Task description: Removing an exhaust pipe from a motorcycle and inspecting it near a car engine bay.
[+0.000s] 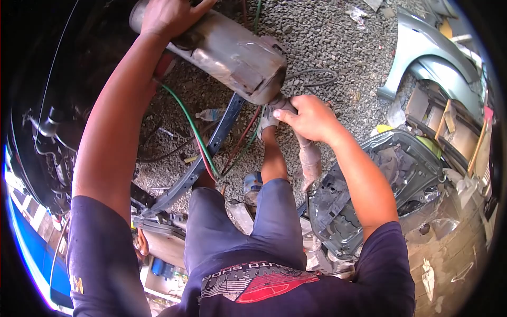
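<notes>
A dull metal car muffler [240,59] slants across the upper middle, over the gravel. My left hand [167,20] grips its far left end, thumb spread along the shell; the fingertips are cut off by the picture's top edge. At the muffler's near right end, my right hand [312,118] is wrapped round the narrow exhaust pipe [310,158] that comes out of it. This pipe widens into a rusty, bulging section below the hand. My foot in a light shoe stands just under the muffler's near end.
A dark metal bar [224,127] leans beneath the muffler, with green [185,110] and red hoses beside it. A blue can [253,186] stands between my legs. On the right lie a black plastic panel [338,232] and a pale blue car fender [406,50]. Dark car parts fill the left.
</notes>
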A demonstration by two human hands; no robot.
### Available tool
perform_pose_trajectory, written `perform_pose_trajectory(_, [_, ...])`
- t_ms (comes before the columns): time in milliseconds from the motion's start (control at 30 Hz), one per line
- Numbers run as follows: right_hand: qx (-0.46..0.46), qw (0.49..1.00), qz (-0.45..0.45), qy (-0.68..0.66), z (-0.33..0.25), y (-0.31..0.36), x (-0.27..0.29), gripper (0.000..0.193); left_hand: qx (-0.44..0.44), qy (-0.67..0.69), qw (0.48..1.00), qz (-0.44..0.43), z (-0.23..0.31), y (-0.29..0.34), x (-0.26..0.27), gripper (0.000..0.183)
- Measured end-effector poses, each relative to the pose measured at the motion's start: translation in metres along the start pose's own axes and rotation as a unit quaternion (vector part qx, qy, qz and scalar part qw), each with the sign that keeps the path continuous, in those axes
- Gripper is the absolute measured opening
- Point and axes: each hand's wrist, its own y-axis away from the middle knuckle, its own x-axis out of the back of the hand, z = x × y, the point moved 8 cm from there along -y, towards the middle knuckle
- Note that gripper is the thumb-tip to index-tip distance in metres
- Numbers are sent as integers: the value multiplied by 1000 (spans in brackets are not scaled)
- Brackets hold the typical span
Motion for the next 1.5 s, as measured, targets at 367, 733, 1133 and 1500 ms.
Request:
perform_pose_trajectory(367, [40,998,32,23,0,1,-5,56,273,49,951,139,-45,35,22,61])
perform_pose_trajectory(733, [29,999,11,-30,-16,7,-11,49,387,167,904,-70,-159,59,1,95])
perform_pose_trajectory(1133, [16,1000,-14,-9,-3,0,-17,47,256,513,731,-369,174,314,-86,64])
perform_pose_trajectory(1500, [36,997,-32,-53,6,-6,-32,47,262,687,562,-379,363,300,-119,80])
